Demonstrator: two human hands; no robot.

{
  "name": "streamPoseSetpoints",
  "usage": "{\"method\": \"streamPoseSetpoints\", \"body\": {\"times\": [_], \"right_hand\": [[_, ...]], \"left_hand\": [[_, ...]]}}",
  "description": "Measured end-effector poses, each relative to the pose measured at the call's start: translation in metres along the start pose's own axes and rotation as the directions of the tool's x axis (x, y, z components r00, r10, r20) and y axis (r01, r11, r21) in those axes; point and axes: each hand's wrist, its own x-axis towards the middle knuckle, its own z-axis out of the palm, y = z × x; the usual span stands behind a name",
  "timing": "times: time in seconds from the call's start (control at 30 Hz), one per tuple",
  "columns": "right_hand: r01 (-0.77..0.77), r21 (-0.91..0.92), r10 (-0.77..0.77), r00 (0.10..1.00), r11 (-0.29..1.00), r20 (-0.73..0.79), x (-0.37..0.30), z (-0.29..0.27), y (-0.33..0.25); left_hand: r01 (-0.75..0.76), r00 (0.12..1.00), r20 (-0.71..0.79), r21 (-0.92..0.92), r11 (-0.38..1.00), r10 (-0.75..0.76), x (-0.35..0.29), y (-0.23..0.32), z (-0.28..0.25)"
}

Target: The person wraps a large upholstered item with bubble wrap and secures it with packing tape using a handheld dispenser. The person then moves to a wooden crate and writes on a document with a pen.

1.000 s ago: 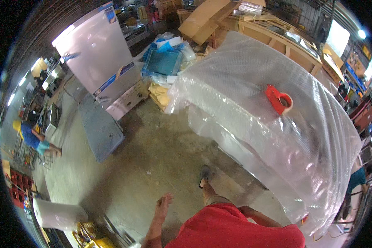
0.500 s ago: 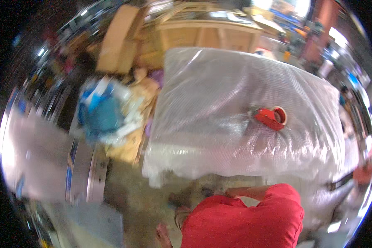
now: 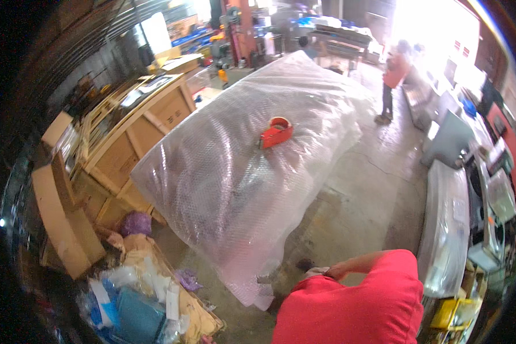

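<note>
A large bulky thing wrapped in clear bubble wrap stands before me, its loose lower edge hanging near my body. On top of it rests a red tape dispenser with a roll of tape, touched by no hand. My right forearm bends in front of my red shirt. My right hand is close to my waist, apart from the bubble wrap; its fingers are too small and partly hidden to make out. My left hand is out of sight.
A wooden crate and cardboard stand at the left. Plastic scraps with a teal bundle lie lower left. Wrapped panels and a yellow bin line the right. Another person stands at the far right.
My view has swung to the right, so the wrapped thing now appears turned and the right side of the workshop shows. The tape dispenser still lies on top. What looks like my left hand has left view.
</note>
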Motion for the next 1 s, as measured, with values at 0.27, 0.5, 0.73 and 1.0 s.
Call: {"method": "streamPoseSetpoints", "body": {"times": [0.27, 0.5, 0.73, 1.0], "right_hand": [[-0.103, 0.48, 0.168, 0.981, 0.871, -0.094, 0.043, 0.121, 0.004], [-0.181, 0.189, 0.197, 0.978, 0.965, -0.074, -0.007, 0.156, 0.014], [-0.081, 0.516, 0.213, 0.956, 0.852, -0.203, -0.08, 0.167, -0.009], [-0.088, 0.696, 0.321, 0.923, 0.712, -0.211, -0.128, 0.226, 0.008]], "left_hand": [[-0.385, 0.888, 0.271, -0.009, 0.923, 0.372, 0.045, 0.041, 0.057], [-0.457, 0.759, 0.562, 0.098, 0.884, 0.33, -0.043, 0.05, 0.121], [-0.469, 0.794, 0.538, 0.242, 0.849, 0.285, -0.131, 0.049, 0.165], [-0.376, 0.834, 0.531, 0.343, 0.861, 0.152, -0.233, 0.084, 0.195]]}}
